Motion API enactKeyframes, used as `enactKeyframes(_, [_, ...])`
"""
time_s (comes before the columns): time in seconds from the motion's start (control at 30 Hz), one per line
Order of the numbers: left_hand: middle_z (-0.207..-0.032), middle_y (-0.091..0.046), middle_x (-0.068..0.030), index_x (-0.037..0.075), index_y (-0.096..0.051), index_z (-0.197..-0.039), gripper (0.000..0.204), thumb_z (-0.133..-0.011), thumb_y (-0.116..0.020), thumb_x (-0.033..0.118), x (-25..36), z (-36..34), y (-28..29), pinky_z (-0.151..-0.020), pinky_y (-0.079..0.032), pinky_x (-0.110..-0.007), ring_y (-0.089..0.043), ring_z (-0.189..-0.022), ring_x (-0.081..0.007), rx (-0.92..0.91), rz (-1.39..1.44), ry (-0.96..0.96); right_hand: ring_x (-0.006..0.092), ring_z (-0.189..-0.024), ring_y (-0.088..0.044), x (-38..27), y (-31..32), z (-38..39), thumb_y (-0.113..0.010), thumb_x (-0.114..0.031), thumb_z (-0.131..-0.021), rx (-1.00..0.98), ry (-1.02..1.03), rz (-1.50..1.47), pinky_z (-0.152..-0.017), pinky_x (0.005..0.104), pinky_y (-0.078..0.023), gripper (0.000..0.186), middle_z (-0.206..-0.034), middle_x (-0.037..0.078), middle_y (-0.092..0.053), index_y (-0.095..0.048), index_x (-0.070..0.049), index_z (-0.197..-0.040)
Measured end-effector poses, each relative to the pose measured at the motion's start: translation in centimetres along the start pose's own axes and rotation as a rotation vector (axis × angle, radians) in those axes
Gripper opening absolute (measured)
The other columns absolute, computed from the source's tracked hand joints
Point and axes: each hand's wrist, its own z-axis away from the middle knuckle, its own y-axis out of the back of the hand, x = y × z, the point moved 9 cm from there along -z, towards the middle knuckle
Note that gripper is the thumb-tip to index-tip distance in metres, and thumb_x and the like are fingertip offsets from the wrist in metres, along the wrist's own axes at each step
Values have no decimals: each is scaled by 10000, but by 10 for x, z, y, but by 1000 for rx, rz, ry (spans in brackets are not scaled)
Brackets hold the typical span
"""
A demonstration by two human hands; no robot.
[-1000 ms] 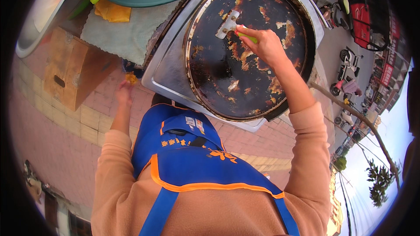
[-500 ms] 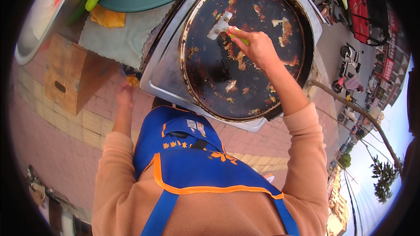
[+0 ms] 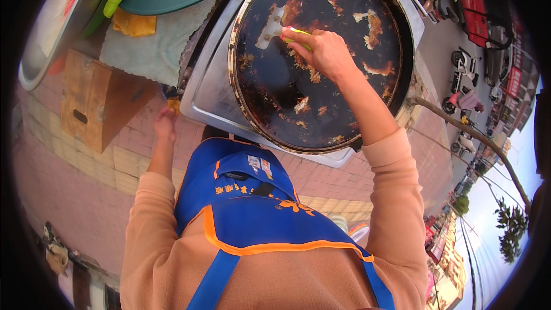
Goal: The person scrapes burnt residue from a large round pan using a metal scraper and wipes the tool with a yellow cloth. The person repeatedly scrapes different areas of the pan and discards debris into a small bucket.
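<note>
From my remote feed, nearest first: blue apron [image 3: 252, 218], orange trim. Left hand [image 3: 166, 123] low, fingers curled beside 1 yellow scrap [image 3: 174, 105] (too blurred for me to tell whether it's gripped). Right hand [image 3: 328, 56] closed round the green handle of the scraper [image 3: 271, 27]; blade at the upper left of the griddle [image 3: 333, 115], browned bits [image 3: 374, 31] about. Left, grey cloth [image 3: 146, 54]. Far right, white scooter [image 3: 463, 69] on the street.

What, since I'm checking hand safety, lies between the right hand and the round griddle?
In the head view, a scraper: handle in the right hand, metal blade over the griddle.
</note>
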Motion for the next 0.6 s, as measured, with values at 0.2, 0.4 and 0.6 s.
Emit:
enactKeyframes(0.2, [-1115, -574, -107, 21, -549, -1085, 212, -908, -617, -75, 3, 1, 2, -906, -567, -366, -609, -1037, -248, -4, 4, -6, 334, -770, -696, -5, -1, 17, -682, -263, -909, 23, -113, -76, -686, 433, -572, 247, -930, 85, -742, -723, -268, -1152])
enactKeyframes(0.4, [-985, -594, -26, 76, -596, -991, 182, -895, -664, -63, 3, 5, 9, -851, -572, -337, -619, -917, -186, 29, 37, -15, 369, -724, -665, 9, 4, 2, -701, -265, -907, 18, -212, -97, -672, 433, -554, 260, -789, 165, -697, -735, -250, -1164])
enactKeyframes(0.6, [-1027, -587, -48, 59, -583, -1022, 188, -899, -654, -65, -2, 5, 9, -878, -564, -354, -615, -955, -208, 43, 45, 0, 393, -704, -633, 7, 10, -20, -698, -258, -921, -62, -196, -83, -682, 430, -536, 272, -758, 193, -664, -729, -234, -1190])
